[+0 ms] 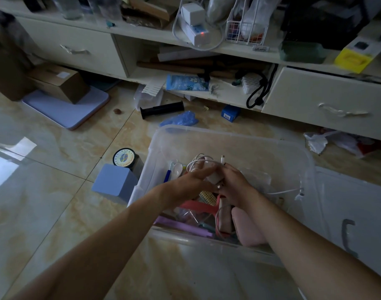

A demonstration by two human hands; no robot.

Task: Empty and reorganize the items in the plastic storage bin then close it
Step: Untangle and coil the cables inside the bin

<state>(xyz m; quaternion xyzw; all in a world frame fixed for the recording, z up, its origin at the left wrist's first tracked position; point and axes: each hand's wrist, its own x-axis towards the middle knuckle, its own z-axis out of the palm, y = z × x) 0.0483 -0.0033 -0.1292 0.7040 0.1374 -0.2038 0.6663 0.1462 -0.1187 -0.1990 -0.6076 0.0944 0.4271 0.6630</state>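
A clear plastic storage bin stands open on the tiled floor. Its near half holds a pink case, a red strap, a purple strip, a small brush and a white spoon. Over the bin's middle, both hands meet on a white charger with a coiled white cable. My right hand grips the charger block. My left hand lies against the coil with fingers spread. The bin's clear lid, with a grey latch, lies flat on the floor to the right.
A blue box and a round black tin sit left of the bin. Behind it lie a black tube, a blue glove and a small blue carton. A cluttered white cabinet lines the back; crumpled bags lie right.
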